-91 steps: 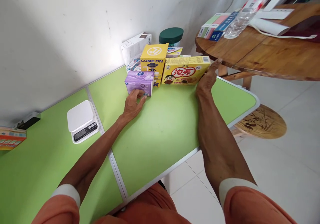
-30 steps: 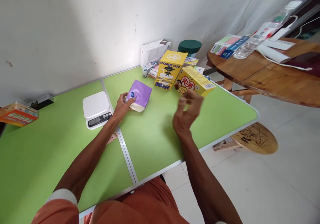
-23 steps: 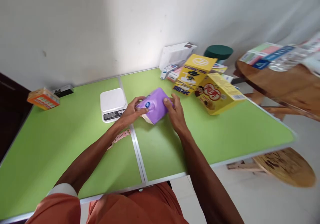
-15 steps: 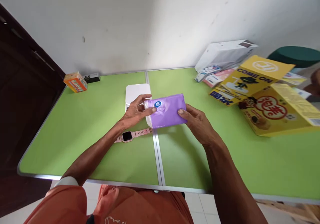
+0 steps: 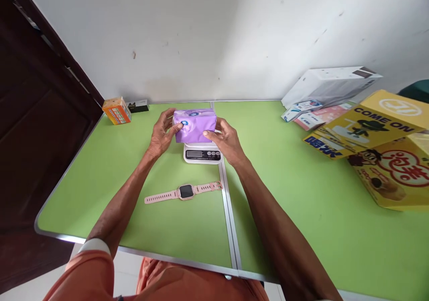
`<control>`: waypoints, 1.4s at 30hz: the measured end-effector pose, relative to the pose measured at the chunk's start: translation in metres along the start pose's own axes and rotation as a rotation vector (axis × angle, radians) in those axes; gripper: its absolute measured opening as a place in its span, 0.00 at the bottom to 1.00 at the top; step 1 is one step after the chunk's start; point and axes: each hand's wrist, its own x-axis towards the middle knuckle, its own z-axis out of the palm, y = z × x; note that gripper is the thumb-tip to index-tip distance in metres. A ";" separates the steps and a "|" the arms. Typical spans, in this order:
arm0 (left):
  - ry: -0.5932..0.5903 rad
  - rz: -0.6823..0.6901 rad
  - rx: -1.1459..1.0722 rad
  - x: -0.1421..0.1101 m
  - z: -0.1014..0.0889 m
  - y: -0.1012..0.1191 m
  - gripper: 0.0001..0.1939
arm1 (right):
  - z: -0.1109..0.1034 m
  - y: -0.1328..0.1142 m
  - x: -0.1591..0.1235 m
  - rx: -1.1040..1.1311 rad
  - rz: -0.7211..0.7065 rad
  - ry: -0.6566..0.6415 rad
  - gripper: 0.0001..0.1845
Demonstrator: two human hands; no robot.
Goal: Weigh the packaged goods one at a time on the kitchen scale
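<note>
A purple tissue pack (image 5: 196,129) is held between my two hands over the white digital kitchen scale (image 5: 203,154). My left hand (image 5: 162,135) is closed on the pack's left end, thumb on its front. At the right end my right hand (image 5: 228,141) grips it, also with the thumb in front. The pack hides most of the scale's platform; whether it touches the platform I cannot tell. Below the scale's display and buttons, a pink smartwatch (image 5: 186,192) lies flat with its strap stretched out.
On the green table (image 5: 110,167), an orange box (image 5: 117,111) and a small black box (image 5: 138,106) stand at the back left. Yellow cartons (image 5: 392,171), a white box (image 5: 328,86) and smaller packets (image 5: 303,108) crowd the right side. A wall rises behind.
My hands have carried the tissue pack back and left, over the scale. The scale's display and the whole watch now show. The view has shifted a little to the right.
</note>
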 end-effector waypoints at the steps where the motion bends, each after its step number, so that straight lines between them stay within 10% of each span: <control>1: -0.005 -0.002 0.002 -0.002 0.003 -0.005 0.44 | -0.002 0.004 0.000 -0.015 -0.004 0.003 0.39; 13: -0.099 0.018 -0.018 0.002 0.034 -0.007 0.44 | -0.032 0.014 -0.007 -0.144 -0.120 0.082 0.39; 22: 0.121 -0.159 0.043 -0.038 0.036 -0.026 0.51 | -0.029 0.040 -0.022 -0.165 -0.069 0.334 0.49; 32: 0.094 -0.206 0.040 -0.046 0.041 -0.022 0.53 | -0.027 0.049 -0.026 -0.225 -0.012 0.371 0.55; 42: 0.102 -0.259 0.045 -0.048 0.040 -0.025 0.54 | -0.028 0.040 -0.029 -0.257 -0.059 0.346 0.37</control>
